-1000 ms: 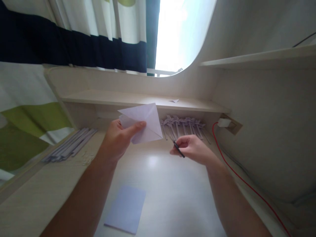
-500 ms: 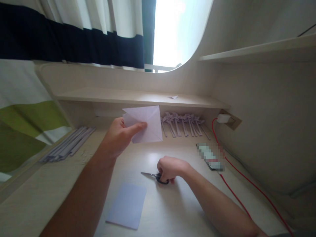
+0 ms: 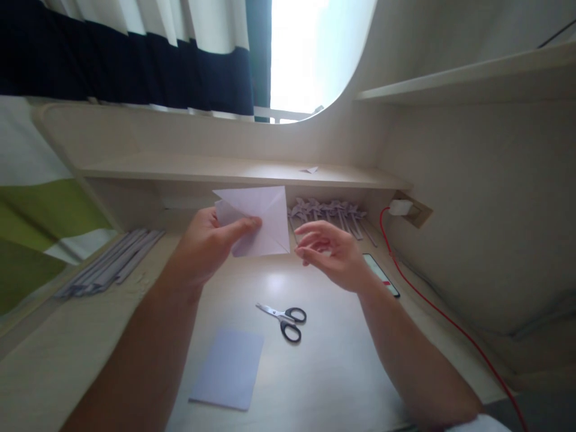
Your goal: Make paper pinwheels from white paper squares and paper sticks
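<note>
Paper pinwheels [image 3: 326,211] perhaps; right hand [image 3: 335,255] partly hides them.

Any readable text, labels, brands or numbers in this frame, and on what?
None can be read.
Folded paper in the left hand: blank, only creases.
Paper sheet on the desk: blank.
Scissors: no marking visible.
Phone by the right hand: dark, with a small red spot; nothing legible.
Plug of the red cable: too small to tell.
</note>
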Available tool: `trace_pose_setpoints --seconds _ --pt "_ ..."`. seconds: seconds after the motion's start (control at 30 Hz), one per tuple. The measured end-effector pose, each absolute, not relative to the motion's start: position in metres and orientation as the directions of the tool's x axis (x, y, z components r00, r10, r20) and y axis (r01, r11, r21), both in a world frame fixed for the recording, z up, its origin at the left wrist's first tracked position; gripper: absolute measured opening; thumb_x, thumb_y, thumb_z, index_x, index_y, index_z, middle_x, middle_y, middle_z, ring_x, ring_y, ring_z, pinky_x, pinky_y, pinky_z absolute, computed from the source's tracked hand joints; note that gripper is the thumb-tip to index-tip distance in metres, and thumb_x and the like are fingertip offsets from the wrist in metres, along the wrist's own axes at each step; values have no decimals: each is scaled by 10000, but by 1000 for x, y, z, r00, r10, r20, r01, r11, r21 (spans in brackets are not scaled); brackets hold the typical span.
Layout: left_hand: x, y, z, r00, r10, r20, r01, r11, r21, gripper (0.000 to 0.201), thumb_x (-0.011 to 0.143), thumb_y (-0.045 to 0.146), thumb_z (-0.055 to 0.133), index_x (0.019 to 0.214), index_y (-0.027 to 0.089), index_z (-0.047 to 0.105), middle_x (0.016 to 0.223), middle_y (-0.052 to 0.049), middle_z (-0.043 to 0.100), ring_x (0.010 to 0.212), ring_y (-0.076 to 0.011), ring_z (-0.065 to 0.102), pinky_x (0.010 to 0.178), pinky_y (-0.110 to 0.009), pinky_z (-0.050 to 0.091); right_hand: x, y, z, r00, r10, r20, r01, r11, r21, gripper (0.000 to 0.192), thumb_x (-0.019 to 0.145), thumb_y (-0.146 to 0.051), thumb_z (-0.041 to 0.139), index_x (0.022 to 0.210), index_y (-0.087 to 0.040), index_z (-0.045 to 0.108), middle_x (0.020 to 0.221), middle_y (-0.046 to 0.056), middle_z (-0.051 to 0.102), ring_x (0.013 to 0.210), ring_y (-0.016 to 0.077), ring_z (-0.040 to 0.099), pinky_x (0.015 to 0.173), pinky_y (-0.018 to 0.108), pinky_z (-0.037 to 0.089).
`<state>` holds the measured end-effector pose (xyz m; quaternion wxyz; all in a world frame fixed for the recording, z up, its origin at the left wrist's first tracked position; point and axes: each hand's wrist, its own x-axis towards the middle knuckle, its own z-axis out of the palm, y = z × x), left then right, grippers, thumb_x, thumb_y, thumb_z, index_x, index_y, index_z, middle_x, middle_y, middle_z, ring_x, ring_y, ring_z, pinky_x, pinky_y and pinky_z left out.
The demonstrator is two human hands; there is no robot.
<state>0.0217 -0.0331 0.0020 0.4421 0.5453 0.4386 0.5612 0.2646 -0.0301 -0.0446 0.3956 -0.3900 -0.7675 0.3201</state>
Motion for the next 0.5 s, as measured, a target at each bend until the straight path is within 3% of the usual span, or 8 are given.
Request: trace_pose_setpoints --seconds 0.03,0.1,0.27,0.5 --pt "22 -35 2 2 975 223 -11 -223 975 216 678 336 883 810 177 820 785 -58 778 634 -182 667 558 -246 495 265 -36 -39 -331 805 493 203 571 -795 352 937 -351 723 1266 -243 658 1000 31 773 787 148 727 740 297 608" --pt "24 -39 3 26 973 231 -3 -231 973 197 690 335 877 811 189 824 775 -53 774 627 -180 664 560 -247 499 264 -47 -31 -304 727 616 64 661 -748 283 911 -231 751 1190 -262 716 962 13 789 776 148 738 717 295 615" --pt "30 -47 5 80 970 231 -16 -230 973 139 702 319 870 747 199 815 716 -45 759 555 -163 635 516 -243 489 258 -60 -23 -344 648 680 129 750 -649 131 884 -193 773 1008 -227 800 933 29 809 736 146 723 692 302 604" --pt "33 -48 4 112 970 214 -31 -212 977 145 699 335 879 751 212 822 747 -49 786 578 -181 669 537 -251 522 257 -56 -21 -364 632 684 128 762 -635 50 891 -217 776 937 -220 799 918 38 798 791 166 732 713 311 604"
